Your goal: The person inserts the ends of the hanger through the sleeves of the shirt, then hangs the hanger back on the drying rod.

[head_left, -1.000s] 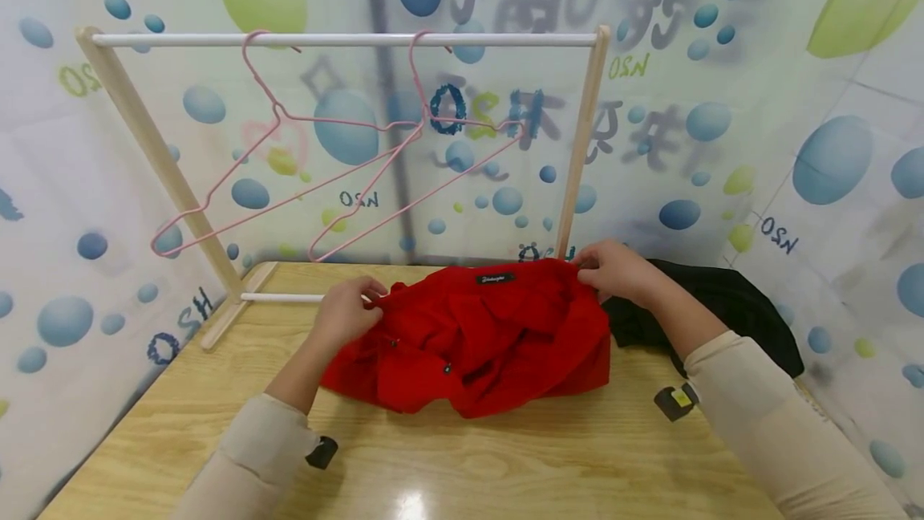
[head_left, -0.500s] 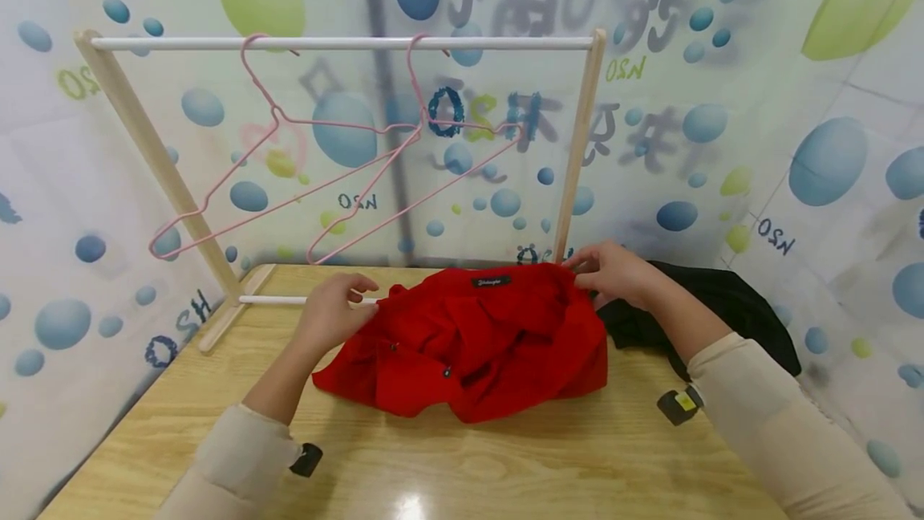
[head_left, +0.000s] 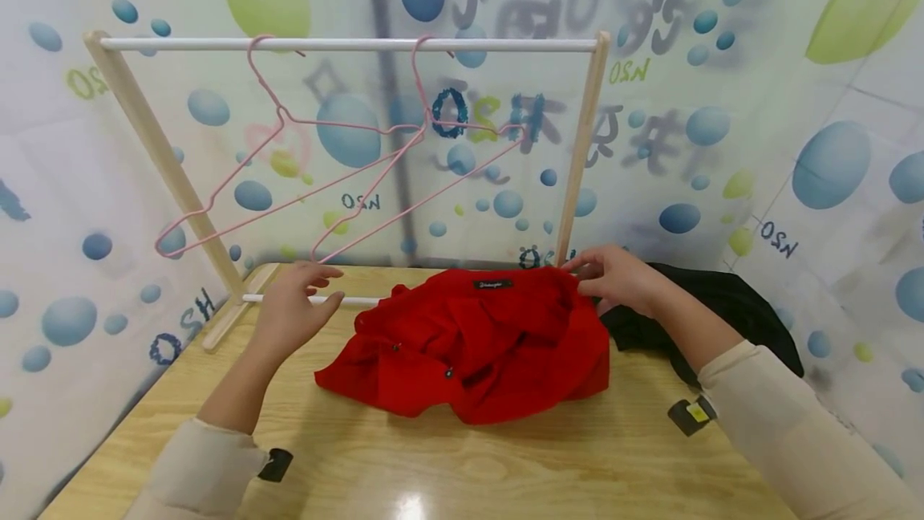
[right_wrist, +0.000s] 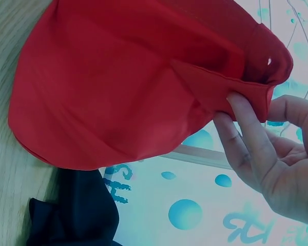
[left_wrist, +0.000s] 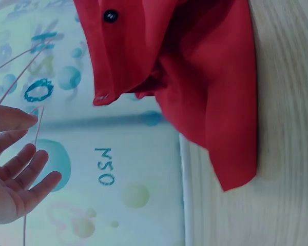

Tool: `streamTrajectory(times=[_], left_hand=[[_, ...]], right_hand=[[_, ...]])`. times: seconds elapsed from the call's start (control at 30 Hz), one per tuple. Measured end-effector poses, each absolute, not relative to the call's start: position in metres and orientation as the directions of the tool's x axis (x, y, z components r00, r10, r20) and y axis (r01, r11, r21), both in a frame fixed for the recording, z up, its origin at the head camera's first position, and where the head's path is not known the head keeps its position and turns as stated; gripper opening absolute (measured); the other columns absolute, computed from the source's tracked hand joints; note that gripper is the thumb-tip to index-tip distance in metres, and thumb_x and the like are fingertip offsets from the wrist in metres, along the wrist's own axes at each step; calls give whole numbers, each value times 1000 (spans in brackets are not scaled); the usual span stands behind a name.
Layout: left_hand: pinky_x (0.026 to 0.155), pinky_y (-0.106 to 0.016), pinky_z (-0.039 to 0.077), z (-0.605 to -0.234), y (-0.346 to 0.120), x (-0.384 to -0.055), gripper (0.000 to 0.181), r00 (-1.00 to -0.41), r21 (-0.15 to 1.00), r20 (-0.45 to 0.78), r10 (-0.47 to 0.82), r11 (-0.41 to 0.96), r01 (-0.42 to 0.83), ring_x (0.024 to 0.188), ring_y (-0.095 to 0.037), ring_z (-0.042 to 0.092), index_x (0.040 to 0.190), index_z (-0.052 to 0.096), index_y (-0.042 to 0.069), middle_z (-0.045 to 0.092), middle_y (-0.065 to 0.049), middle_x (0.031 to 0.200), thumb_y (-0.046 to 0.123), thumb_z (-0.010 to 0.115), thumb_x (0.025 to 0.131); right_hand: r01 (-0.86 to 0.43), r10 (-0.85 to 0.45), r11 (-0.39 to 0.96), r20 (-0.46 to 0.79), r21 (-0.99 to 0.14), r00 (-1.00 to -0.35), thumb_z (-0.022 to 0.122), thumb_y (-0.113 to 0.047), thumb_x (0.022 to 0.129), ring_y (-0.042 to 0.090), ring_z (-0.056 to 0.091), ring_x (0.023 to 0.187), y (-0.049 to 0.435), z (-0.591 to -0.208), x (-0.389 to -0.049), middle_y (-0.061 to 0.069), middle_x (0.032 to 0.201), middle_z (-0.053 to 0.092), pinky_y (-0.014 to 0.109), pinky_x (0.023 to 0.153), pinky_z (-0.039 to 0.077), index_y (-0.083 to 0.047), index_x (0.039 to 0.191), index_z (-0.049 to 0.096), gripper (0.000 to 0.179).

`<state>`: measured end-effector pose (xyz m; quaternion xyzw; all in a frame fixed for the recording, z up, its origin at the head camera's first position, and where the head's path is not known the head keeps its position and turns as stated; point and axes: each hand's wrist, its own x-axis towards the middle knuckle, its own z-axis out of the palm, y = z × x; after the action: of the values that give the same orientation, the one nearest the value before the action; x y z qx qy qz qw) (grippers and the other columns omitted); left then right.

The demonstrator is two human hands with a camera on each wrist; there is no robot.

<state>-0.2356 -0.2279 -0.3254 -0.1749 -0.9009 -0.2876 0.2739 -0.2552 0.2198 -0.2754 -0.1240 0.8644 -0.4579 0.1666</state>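
A red shirt (head_left: 491, 351) lies bunched on the table, its collar with a dark label (head_left: 493, 284) facing up. Dark buttons show on its front, one button (left_wrist: 111, 16) close up in the left wrist view. My right hand (head_left: 619, 283) pinches the collar's right end; in the right wrist view its fingers (right_wrist: 249, 130) lie on the collar's edge. To the left of the shirt, my left hand (head_left: 297, 303) is in the air with nothing in it, fingers loosely bent and apart from the cloth.
Behind the shirt stands a rack with wooden posts and a white rail (head_left: 346, 45). Two pink hangers hang from it, a left hanger (head_left: 265, 89) and a right hanger (head_left: 419, 80). Black cloth (head_left: 722, 307) lies on the wooden table (head_left: 462, 472) at the right, behind my right forearm.
My left hand has let go of the shirt's left side and moved left, away from it. The left part of the shirt has sagged slightly. My right hand keeps its place at the collar.
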Motion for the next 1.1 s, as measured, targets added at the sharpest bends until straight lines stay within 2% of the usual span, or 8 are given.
streamTrajectory(times=[0.17,0.33,0.57,0.63,0.87,0.93,1.03,1.1], left_hand=[[71,-53,55,-316,-238,-233,24,-728,355,671,143,800,484,85,-36,61,102,69,-4,62,-21,95,-2,74,79],[73,-56,54,-300,-246,-227,27,-731,354,672,117,816,457,89,-38,58,108,67,-6,59,-23,100,-2,72,81],[74,-56,53,-269,-259,-223,33,-705,322,706,70,854,408,83,-42,65,114,68,-2,59,-24,103,-1,71,81],[73,-40,56,-260,-264,-225,33,-694,314,717,64,859,404,84,-42,65,115,68,-2,59,-25,103,-1,71,82],[75,-35,55,-228,-275,-233,32,-688,295,724,46,882,369,88,-42,63,117,67,-4,57,-26,104,2,69,85],[73,-14,49,-221,-278,-236,32,-695,290,718,40,891,351,91,-41,62,117,67,-4,57,-26,106,3,69,86],[74,-14,49,-212,-281,-242,33,-704,280,709,41,900,335,94,-41,60,118,66,-4,55,-27,108,4,66,86],[78,-35,54,-207,-282,-246,32,-702,272,711,46,903,334,93,-42,59,117,66,-5,55,-29,108,4,65,86]], right_hand=[[-75,-370,541,-156,-838,-916,54,-1,94,31,66,97,219,-278,-251,28,125,58,42,73,58,6,133,50,40],[-82,-370,537,-147,-839,-917,53,0,94,31,66,97,218,-279,-248,28,123,58,42,72,58,6,134,50,40],[-80,-357,546,-145,-834,-923,53,0,94,31,66,98,217,-279,-244,27,125,58,42,71,58,4,134,50,41],[-84,-357,548,-142,-832,-923,53,0,94,31,66,99,217,-278,-243,27,125,57,42,71,58,4,134,50,41],[-93,-353,550,-130,-830,-926,53,1,94,30,66,98,217,-279,-240,27,125,58,41,71,58,3,134,51,40],[-93,-353,551,-131,-829,-926,54,0,94,30,66,97,217,-280,-240,27,125,58,40,71,58,3,134,51,40],[-93,-352,554,-132,-828,-926,54,0,94,29,66,96,218,-279,-239,26,124,58,40,71,58,3,134,51,41],[-95,-354,555,-132,-827,-926,54,0,94,29,67,95,218,-279,-239,26,124,58,41,70,58,3,135,51,41]])
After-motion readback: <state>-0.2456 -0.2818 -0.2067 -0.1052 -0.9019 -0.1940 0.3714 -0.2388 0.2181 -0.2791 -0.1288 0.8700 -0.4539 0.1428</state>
